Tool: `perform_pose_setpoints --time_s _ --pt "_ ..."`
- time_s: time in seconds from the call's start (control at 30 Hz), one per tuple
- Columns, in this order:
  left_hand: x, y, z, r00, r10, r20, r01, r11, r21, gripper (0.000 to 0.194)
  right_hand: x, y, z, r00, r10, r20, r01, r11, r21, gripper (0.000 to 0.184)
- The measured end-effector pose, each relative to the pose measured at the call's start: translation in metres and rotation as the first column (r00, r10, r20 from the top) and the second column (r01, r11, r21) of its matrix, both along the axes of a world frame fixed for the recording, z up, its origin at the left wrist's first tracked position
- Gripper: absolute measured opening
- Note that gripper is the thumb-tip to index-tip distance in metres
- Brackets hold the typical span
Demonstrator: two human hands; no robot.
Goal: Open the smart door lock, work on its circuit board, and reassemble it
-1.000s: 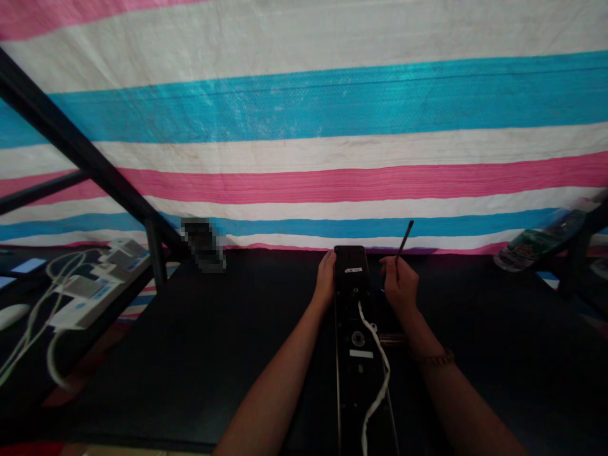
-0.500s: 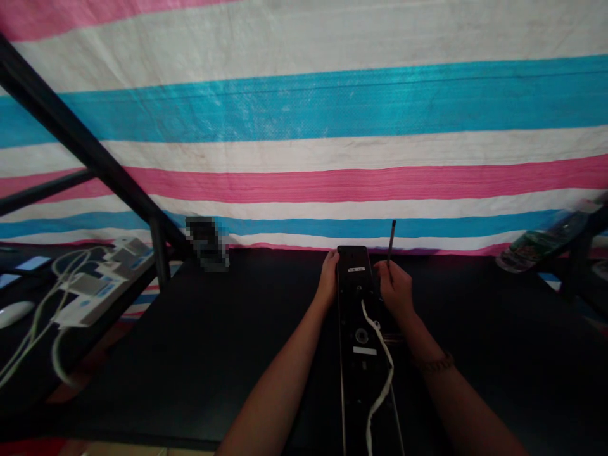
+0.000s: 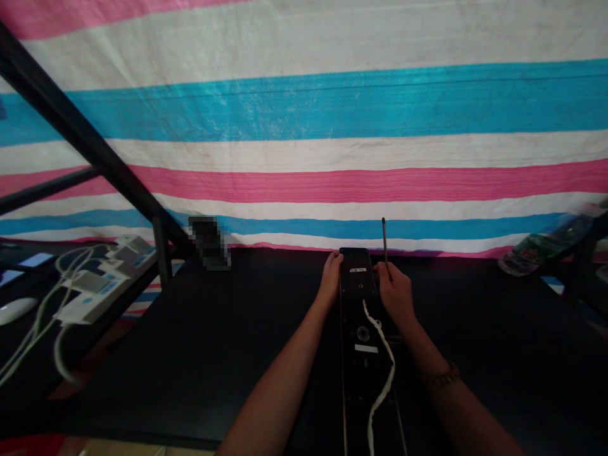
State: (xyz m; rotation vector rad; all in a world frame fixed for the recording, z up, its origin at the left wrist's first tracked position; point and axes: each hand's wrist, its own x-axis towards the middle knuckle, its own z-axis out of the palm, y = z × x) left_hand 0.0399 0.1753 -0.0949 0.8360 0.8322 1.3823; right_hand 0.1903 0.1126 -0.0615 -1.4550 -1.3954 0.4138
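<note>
A long black panel (image 3: 363,361) lies lengthwise on the dark table (image 3: 213,354), running from the far edge toward me. A white cable (image 3: 382,373) trails along its top. My left hand (image 3: 329,278) grips the panel's far left edge, fingers curled round it. My right hand (image 3: 396,290) rests against the panel's right edge and pinches a thin dark rod-like tool (image 3: 384,240) that stands nearly upright above the fist.
A striped pink, white and blue tarp (image 3: 304,126) hangs behind the table. A black metal frame (image 3: 95,152) slants at the left. White power strips with cables (image 3: 90,291) lie at the left. A plastic bottle (image 3: 541,244) lies at the right.
My right hand has slid left against the panel's edge, and the thin tool has swung from leaning right to almost vertical. My left hand stays on the panel.
</note>
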Motion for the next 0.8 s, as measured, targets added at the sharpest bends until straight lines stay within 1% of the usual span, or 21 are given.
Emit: perform_pose_setpoints --time_s 0.17,0.27,0.37,0.5,0.6,0.8 --pt "0.0 -0.002 0.005 1.0 0.012 -0.001 -0.012 1.0 0.007 0.03 -0.012 -0.003 -0.007 0.99 -0.082 -0.117 0.074 0.995 -0.071 0.049" --pt "0.0 -0.004 0.009 1.0 0.027 0.004 -0.027 0.999 0.021 0.036 -0.015 0.0 -0.013 0.986 -0.063 -0.156 0.046 0.993 -0.109 0.054" --pt "-0.001 -0.007 0.013 1.0 0.03 -0.007 -0.03 0.998 0.063 0.04 -0.014 0.003 -0.019 0.985 -0.046 -0.167 0.025 0.992 -0.125 0.057" --pt "-0.003 -0.012 0.015 0.999 0.015 -0.036 -0.011 0.992 0.122 0.043 -0.013 0.004 -0.022 0.987 -0.044 -0.156 0.026 0.993 -0.119 0.057" --pt "-0.003 -0.013 0.016 1.0 -0.003 -0.025 0.006 0.99 0.142 0.045 -0.013 0.004 -0.021 0.987 -0.04 -0.156 0.023 0.994 -0.11 0.057" --pt "-0.002 -0.012 0.017 0.999 -0.046 0.009 0.044 0.991 0.127 0.052 -0.015 -0.001 -0.015 0.99 -0.068 -0.126 0.063 0.997 -0.04 0.053"
